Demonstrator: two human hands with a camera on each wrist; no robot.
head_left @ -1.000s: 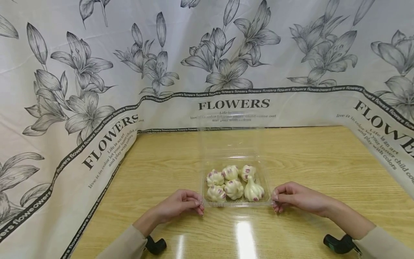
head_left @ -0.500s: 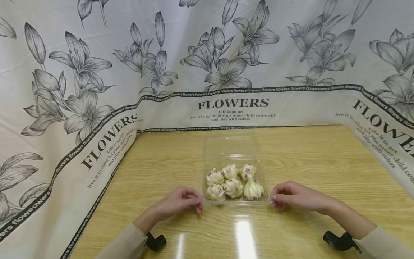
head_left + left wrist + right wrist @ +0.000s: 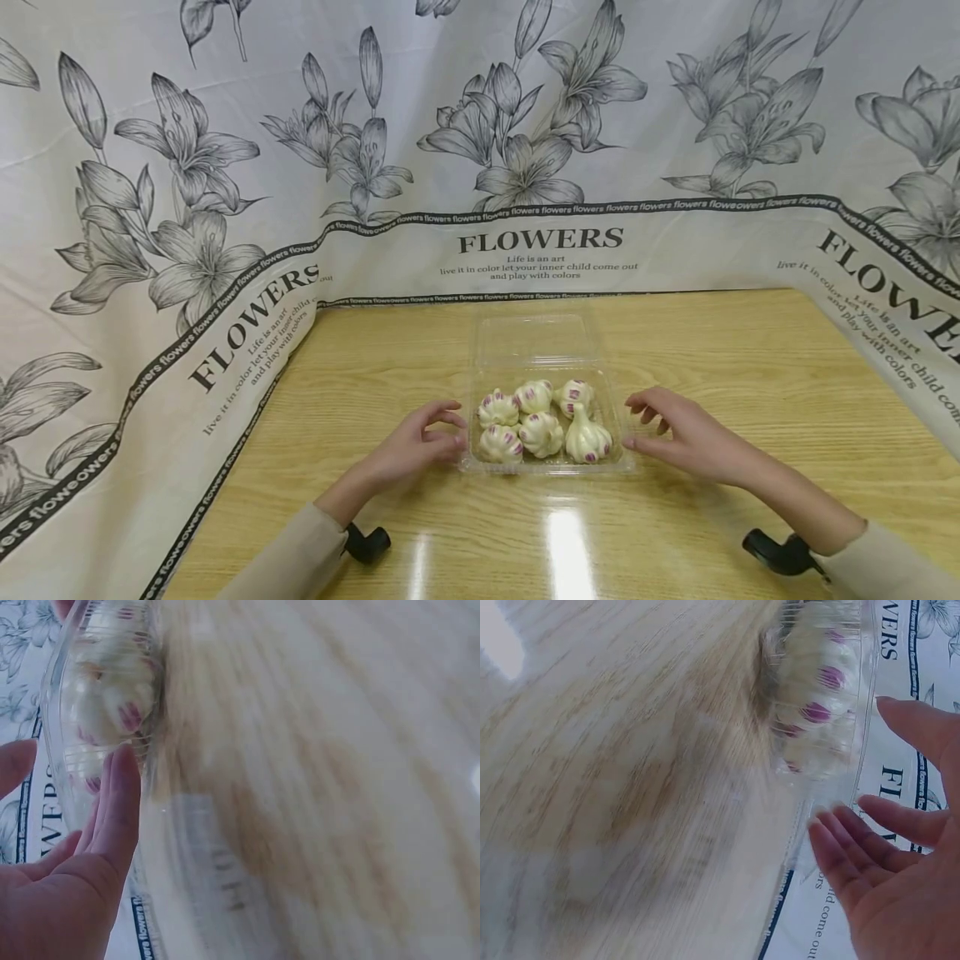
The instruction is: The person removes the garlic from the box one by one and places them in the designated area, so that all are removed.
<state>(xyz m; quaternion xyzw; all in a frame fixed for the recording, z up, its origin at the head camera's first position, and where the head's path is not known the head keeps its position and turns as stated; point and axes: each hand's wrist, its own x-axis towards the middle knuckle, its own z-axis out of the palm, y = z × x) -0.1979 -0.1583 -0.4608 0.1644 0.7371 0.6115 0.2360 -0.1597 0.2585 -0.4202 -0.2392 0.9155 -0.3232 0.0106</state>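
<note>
A clear plastic clamshell box (image 3: 553,468) stands on the table with its see-through lid (image 3: 532,337) folded back behind it. Inside lie several white garlic bulbs (image 3: 542,435) with purple patches. Beside the box's left side is my left hand (image 3: 420,442), fingers extended and spread from the thumb. My right hand (image 3: 690,437) is at the opposite side, likewise spread, its thumb by the front corner. Neither grips anything; whether the thumbs touch the box is unclear. Both wrist views show the box wall (image 3: 54,712) near the fingertips.
The wooden table (image 3: 375,350) has a glossy surface with light reflections. A white cloth (image 3: 375,258) printed with flowers and lettering hangs behind it and along its sides. Dark wrist-worn devices (image 3: 367,543) show below both forearms.
The lid came down from upright to lying back. Both hands held the box's front corners; now their fingers have loosened, spread and moved slightly up along its sides.
</note>
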